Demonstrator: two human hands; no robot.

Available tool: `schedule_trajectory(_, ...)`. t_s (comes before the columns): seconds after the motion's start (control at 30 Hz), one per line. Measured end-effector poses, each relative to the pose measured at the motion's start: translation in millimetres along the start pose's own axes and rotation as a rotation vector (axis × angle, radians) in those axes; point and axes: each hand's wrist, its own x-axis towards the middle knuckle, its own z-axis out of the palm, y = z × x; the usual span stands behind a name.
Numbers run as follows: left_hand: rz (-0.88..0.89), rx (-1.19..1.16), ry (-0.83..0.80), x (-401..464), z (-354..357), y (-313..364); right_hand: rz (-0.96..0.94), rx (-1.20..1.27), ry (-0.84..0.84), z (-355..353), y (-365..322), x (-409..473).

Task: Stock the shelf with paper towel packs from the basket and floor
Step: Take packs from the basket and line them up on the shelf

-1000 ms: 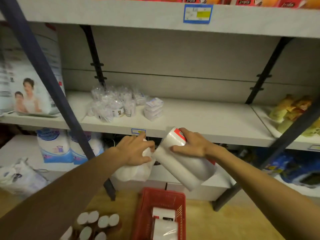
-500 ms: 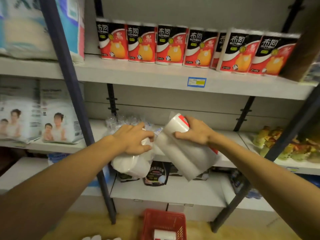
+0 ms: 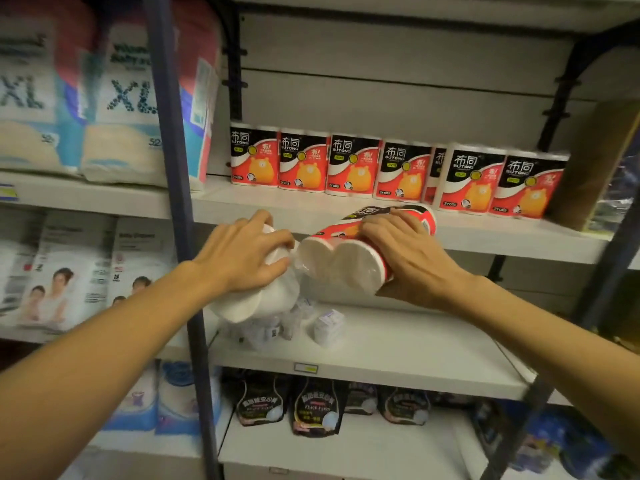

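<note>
Before the shelving, the left hand (image 3: 242,251) was curled over a pack (image 3: 256,292) held low, roll ends facing back toward the person. Just beside it the right hand (image 3: 405,251) gripped a second pack (image 3: 349,251), its long axis pointing up and away at the shelf (image 3: 311,209), far end already over the front edge. That right pack looked nearer its place. Beyond stood a row of packs (image 3: 398,171) against the back wall, upright, with bare shelf in front of them.

Both arms stretched fwd & up, left hand (image 3: 242,256) & right hand (image 3: 405,252) each curled over a held pack, palms down.
</note>
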Motion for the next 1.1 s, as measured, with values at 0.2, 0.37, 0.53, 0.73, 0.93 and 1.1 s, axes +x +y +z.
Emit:
schedule_trajectory(0.2, -0.071, 0.028, 0.075, 1, -21, -8, -0.275, -0.339, 0.198, 12, 9, -4)
schedule_trajectory(0.37, -0.199, -0.056, 0.199, 11, -25, -3, -0.349, -0.436, 0.204, 18, 27, -15)
schedule_trajectory(0.53, -0.415, -0.312, 0.384, 39, -29, 12, -0.122, -0.203, 0.232, 27, 45, -17)
schedule_trajectory(0.73, -0.539, -0.556, 0.527, 84, -28, 30, 0.180, 0.001, 0.392, 34, 94, -16)
schedule_trajectory(0.93, -0.603, -0.695, 0.645, 134, -31, 52, 0.150, 0.065, 0.351, 25, 141, -17)
schedule_trajectory(1.1, -0.671, -0.662, 0.712, 166, -21, 73, -0.046, -0.136, 0.322, 35, 198, -27)
